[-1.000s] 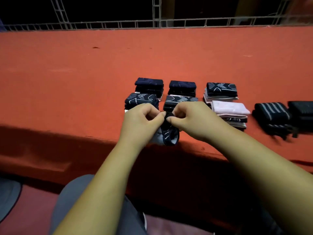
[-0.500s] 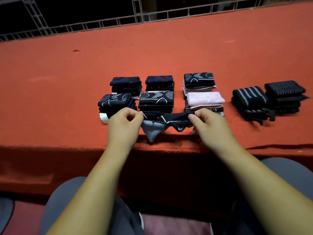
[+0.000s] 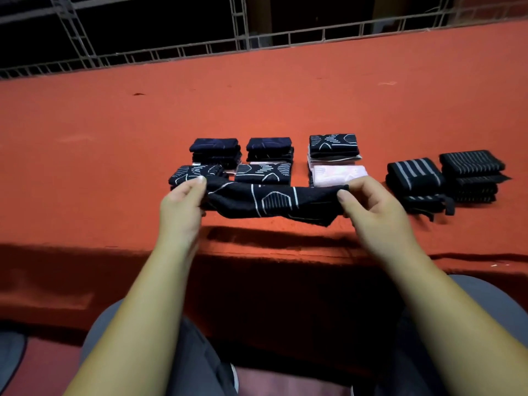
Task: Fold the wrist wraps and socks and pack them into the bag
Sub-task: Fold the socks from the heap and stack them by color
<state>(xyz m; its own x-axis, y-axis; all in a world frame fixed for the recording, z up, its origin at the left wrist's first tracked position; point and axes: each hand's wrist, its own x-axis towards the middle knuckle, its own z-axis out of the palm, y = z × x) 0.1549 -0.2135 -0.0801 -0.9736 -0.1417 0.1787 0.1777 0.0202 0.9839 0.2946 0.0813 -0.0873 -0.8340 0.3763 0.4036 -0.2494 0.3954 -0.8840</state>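
A black sock with white line patterns (image 3: 274, 202) is stretched out flat just above the near edge of the orange-red table (image 3: 114, 167). My left hand (image 3: 183, 204) pinches its left end and my right hand (image 3: 368, 204) pinches its right end. Behind it lie folded socks in small stacks: dark patterned ones (image 3: 215, 150), (image 3: 270, 148), (image 3: 333, 144), (image 3: 264, 172), and a pink one (image 3: 338, 174). To the right sit two stacks of folded black striped wrist wraps (image 3: 414, 175), (image 3: 471, 172). No bag is in view.
A metal truss frame (image 3: 240, 32) runs along the table's far edge against a dark background. The table's front drape (image 3: 85, 281) hangs down toward my knees in grey trousers (image 3: 200, 352).
The sock was bunched between my hands near the table edge a second ago. My hands have moved apart sideways and drawn it out to full length.
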